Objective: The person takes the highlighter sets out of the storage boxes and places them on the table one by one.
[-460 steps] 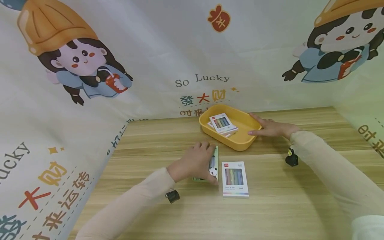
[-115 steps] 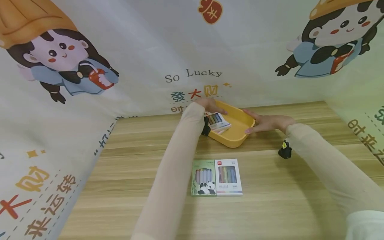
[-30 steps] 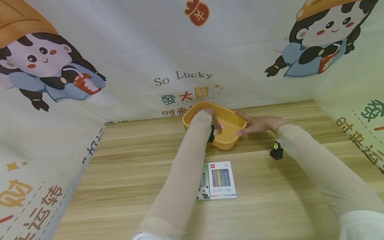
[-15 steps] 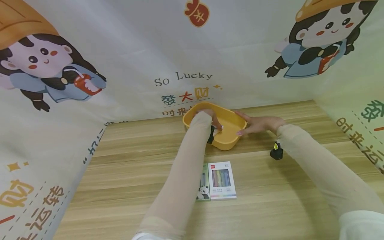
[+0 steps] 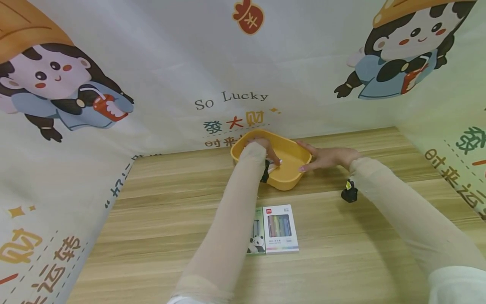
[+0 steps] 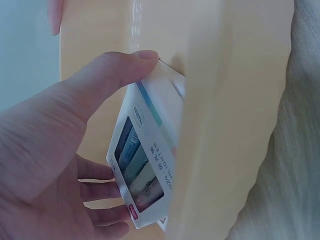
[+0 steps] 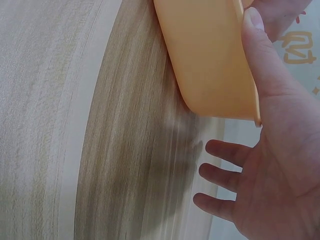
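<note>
A yellow tray [image 5: 293,153] stands at the table's far edge. My left hand [image 5: 266,151] reaches into it and grips a white box of coloured highlighters [image 6: 145,165], thumb [image 6: 110,75] on top and fingers underneath, against the tray's wall [image 6: 225,125]. A second box edge shows under the first. My right hand [image 5: 324,157] rests against the tray's right rim [image 7: 210,60] with straight fingers [image 7: 220,175] and its thumb [image 7: 256,35] on the edge. It holds nothing.
On the wooden table [image 5: 341,253] nearer to me lie a white highlighter box [image 5: 280,228] and a green panda box [image 5: 257,238] side by side, the green one partly behind my left forearm. Printed cloth walls [image 5: 152,84] close in the back and both sides.
Long before, my left hand was on the green box; it then reached into the tray. Over the last second it has barely shifted there. The right hand has stayed on the rim.
</note>
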Available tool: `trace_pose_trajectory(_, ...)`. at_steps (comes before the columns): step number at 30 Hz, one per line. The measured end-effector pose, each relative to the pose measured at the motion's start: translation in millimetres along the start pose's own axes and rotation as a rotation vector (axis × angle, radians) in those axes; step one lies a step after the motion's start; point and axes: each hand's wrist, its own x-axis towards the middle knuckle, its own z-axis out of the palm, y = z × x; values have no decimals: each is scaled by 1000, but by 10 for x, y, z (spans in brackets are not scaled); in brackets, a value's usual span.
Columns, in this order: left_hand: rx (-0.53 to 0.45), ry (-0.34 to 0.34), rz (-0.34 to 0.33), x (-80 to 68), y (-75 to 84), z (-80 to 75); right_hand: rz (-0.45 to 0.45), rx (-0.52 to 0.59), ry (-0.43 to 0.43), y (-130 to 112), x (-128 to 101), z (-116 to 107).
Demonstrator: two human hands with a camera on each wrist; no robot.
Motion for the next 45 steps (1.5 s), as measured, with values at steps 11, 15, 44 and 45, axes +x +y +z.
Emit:
trace_pose_trajectory(11, 39, 37, 45, -314, -63, -168, -16, 7, -11, -45, -26, -16)
trace_pose_trajectory(15, 16, 86, 59, -322, -78, -185, -8, 9, -11, -56, -35, -23)
trace_pose_trajectory(44, 15, 46, 80, -446, -179, -419, -27, -8, 6, -29, -11, -14)
trace_pose_trajectory(45, -1, 46, 85, -429, -192, -427, -29, -7, 8, -31, -11, -15)
